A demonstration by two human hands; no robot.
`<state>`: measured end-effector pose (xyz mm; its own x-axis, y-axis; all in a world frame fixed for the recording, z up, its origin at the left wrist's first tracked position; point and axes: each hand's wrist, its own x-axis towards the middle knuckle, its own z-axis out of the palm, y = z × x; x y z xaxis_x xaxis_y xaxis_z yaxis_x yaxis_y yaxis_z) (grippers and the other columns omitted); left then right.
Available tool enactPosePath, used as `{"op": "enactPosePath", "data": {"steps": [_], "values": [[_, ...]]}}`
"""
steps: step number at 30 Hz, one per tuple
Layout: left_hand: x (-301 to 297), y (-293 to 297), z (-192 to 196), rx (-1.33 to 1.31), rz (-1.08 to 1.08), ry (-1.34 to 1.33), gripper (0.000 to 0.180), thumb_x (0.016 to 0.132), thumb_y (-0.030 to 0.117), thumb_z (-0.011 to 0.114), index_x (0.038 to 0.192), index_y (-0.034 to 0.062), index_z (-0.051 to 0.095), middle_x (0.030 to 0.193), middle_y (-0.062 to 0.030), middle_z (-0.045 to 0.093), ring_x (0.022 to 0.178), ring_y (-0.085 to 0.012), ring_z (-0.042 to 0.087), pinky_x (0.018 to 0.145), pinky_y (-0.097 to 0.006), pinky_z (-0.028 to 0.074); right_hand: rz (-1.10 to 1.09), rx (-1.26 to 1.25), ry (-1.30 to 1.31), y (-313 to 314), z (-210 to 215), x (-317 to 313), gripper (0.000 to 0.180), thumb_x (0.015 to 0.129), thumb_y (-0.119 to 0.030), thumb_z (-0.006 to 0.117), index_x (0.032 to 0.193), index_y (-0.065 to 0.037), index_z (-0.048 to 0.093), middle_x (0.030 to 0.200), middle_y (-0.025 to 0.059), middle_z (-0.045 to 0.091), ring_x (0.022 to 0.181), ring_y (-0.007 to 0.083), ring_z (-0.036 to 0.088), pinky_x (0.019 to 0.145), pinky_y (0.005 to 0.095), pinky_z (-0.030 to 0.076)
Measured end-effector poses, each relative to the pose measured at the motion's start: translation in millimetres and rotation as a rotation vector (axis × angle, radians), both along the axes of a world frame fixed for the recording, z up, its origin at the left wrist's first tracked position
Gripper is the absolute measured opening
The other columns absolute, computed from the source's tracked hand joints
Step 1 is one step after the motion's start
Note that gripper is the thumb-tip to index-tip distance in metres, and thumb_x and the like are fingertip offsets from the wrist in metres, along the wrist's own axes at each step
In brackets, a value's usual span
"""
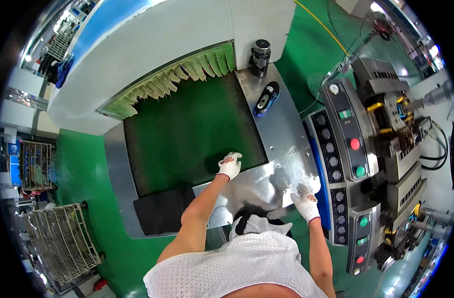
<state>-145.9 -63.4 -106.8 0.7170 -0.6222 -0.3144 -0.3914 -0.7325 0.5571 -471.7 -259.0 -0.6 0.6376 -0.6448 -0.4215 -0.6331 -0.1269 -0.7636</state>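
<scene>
My left hand (230, 166), in a white glove, rests with curled fingers at the near right corner of the dark green conveyor belt (187, 134), where it meets the steel plate (259, 186). I see nothing in it. My right hand (305, 201), also gloved, lies on the plate's right edge with fingers spread and holds nothing. A black and white bundle (257, 222) sits just below the plate, close to my chest, between my arms.
The belt runs under green strip curtains (187, 72) into a white tunnel housing (152, 44). A blue and black object (265, 98) and a black cylinder (260, 57) sit on the steel side rail. A button panel (347, 149) stands right. Wire racks (58, 241) stand left.
</scene>
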Motion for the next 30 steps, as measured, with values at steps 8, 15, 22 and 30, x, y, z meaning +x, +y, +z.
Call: {"op": "enactPosePath", "data": {"steps": [8, 15, 22, 30], "values": [[90.4, -39.2, 27.9, -0.312, -0.029, -0.014, 0.025, 0.095, 0.020, 0.062, 0.118, 0.0138, 0.067, 0.119, -0.0100, 0.069, 0.109, -0.0316, 0.067, 0.090, -0.045, 0.053, 0.123, -0.103, -0.014, -29.5, 27.3, 198.7, 0.049, 0.093, -0.015, 0.071, 0.137, 0.001, 0.056, 0.130, 0.0186, 0.067, 0.125, 0.0267, 0.064, 0.104, 0.0364, 0.050], [96.3, -3.0, 21.7, -0.497, 0.180, 0.071, 0.020, 0.095, 0.013, 0.062, 0.113, 0.0094, 0.068, 0.114, -0.0118, 0.070, 0.104, -0.0336, 0.068, 0.087, -0.043, 0.055, -0.070, -0.386, -0.487, -160.5, 7.9, 409.8, 0.047, 0.095, -0.013, 0.068, 0.140, -0.002, 0.056, 0.138, 0.0184, 0.062, 0.127, 0.0301, 0.061, 0.109, 0.0374, 0.046], [61.1, 46.8, 34.5, -0.477, 0.479, 0.374, 0.019, 0.096, 0.009, 0.066, 0.113, 0.0007, 0.068, 0.116, -0.0171, 0.070, 0.100, -0.0293, 0.072, 0.087, -0.037, 0.059, -0.175, -0.457, -0.248, -218.7, -23.2, 580.0, 0.126, 0.063, -0.034, 0.096, 0.153, 0.008, 0.019, 0.142, 0.0224, 0.054, 0.132, 0.0317, 0.054, 0.113, 0.0386, 0.041], [39.1, 92.1, 24.2, -0.480, 0.697, 0.518, 0.020, 0.097, 0.010, 0.066, 0.115, 0.0009, 0.068, 0.115, -0.0152, 0.069, 0.100, -0.0246, 0.070, 0.087, -0.034, 0.057, -0.185, -0.517, -0.554, -226.3, -43.5, 592.6, 0.091, 0.065, -0.020, 0.097, 0.134, 0.006, 0.045, 0.117, 0.0130, 0.068, 0.101, 0.0214, 0.067, 0.093, 0.0368, 0.054]]}}
